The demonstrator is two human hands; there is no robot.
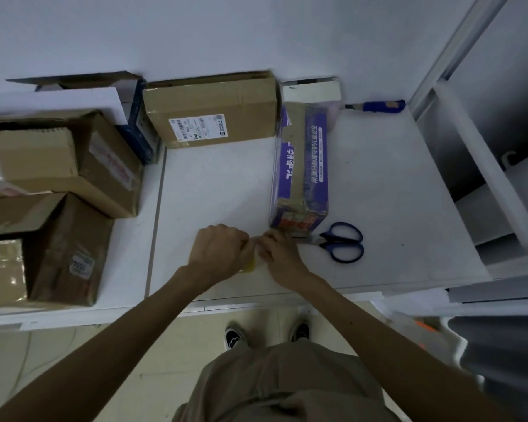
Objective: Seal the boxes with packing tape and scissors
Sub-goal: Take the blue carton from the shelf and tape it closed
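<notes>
My left hand [218, 249] curls round a yellowish roll of packing tape [250, 266], mostly hidden under the fingers, just above the white table [214, 184]. My right hand [279, 254] meets it from the right, fingertips pinching at the roll's edge. A purple box [302, 172] lies just beyond my right hand. Blue-handled scissors [343, 242] lie shut on the table to the right of that hand. A brown cardboard box with a shipping label [211, 111] stands at the back against the wall.
Several brown cardboard boxes [52, 190] are stacked on the table's left side. A blue utility knife [378, 105] lies at the back right beside a white box [311, 90]. White shelving [485, 147] borders the right edge. My shoes show on the floor below.
</notes>
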